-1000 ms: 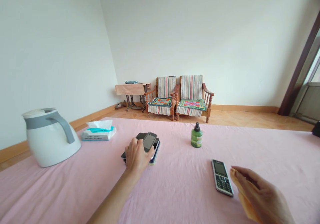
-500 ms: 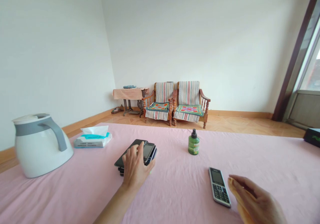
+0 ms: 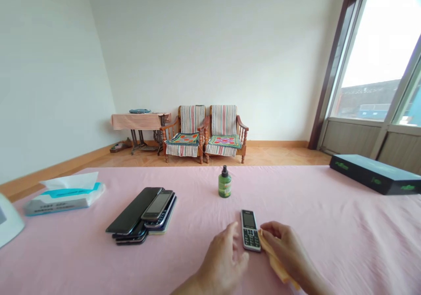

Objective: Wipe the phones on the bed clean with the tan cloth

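A small keypad phone [image 3: 250, 235] lies flat on the pink tablecloth [image 3: 329, 233]. My left hand [image 3: 222, 262] hovers just left of it with fingers apart, holding nothing. My right hand [image 3: 289, 253] rests just right of the phone, closed on an orange cloth [image 3: 275, 262]; its fingertips reach the phone's right edge. A stack of dark phones [image 3: 144, 214] lies further left, with a smaller phone on top. A green spray bottle [image 3: 224, 182] stands upright behind the keypad phone.
A tissue pack [image 3: 64, 193] lies at the left, with part of a white kettle [image 3: 8, 218] at the left edge. A long dark box [image 3: 375, 173] sits at the far right. Two striped wooden chairs [image 3: 204, 132] and a small table [image 3: 140, 126] stand by the far wall.
My left hand has left the phone stack and moved right, next to the keypad phone. My right hand has come closer to that phone. The camera has turned right, bringing the window and box into view.
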The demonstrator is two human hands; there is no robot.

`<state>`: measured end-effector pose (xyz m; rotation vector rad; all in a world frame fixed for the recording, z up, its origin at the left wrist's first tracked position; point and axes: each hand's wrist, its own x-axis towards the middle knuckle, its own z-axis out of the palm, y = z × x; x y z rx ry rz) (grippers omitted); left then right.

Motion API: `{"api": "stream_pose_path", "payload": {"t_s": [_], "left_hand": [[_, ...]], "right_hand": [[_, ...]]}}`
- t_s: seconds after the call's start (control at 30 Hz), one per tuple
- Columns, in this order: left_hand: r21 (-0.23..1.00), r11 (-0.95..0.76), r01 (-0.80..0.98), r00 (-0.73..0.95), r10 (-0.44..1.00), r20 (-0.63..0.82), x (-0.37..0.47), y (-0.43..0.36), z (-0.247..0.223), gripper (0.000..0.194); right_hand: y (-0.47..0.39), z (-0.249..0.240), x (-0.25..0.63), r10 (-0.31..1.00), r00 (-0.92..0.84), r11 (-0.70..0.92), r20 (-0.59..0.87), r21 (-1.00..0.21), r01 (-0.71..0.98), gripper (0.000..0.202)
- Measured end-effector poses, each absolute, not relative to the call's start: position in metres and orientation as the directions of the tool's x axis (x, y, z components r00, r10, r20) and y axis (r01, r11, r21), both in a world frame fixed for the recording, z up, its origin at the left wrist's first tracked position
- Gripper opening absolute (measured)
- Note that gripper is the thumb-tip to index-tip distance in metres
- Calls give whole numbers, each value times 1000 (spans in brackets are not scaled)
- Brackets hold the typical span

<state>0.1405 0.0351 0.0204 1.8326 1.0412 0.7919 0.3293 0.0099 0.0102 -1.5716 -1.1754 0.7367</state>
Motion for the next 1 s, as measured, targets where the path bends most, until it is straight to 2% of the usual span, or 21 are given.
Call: {"api": "stream_pose_path", "payload": {"t_s": [0.17, 0.27, 0.37, 0.47, 0.57, 0.7, 0.87, 1.0], "left_hand": [[920, -277, 278, 397, 905, 152, 165, 36, 24, 43], [939, -204, 275, 340, 935, 104, 169, 40, 25, 27], [956, -144, 254, 351, 935, 48, 170, 49, 25, 14], [980, -47, 194, 377, 926, -30, 171, 57, 27, 21], [989, 78, 129, 401, 908, -124, 170, 61, 28, 37], [969, 246, 26, 451, 862, -231, 167, 63, 28, 50], [918, 377, -119, 532, 805, -262, 156, 67, 26, 44], [880, 424, -212, 566, 787, -243, 149, 66, 25, 34]], "right_hand": [[9, 13, 323, 958, 287, -51, 0, -984, 171, 26], [9, 15, 321, 966, 250, -69, -67, -998, -1, 26], [9, 19, 320, 972, 200, -83, -124, -976, -199, 27], [10, 24, 315, 981, 135, -95, -141, -949, -300, 30], [10, 24, 305, 991, 85, -73, -105, -947, -313, 35], [10, 18, 289, 986, 156, -23, -65, -967, -255, 44], [7, 7, 280, 981, 194, 43, 7, -982, -183, 53], [8, 0, 279, 977, 190, 118, 93, -985, -129, 52]]}}
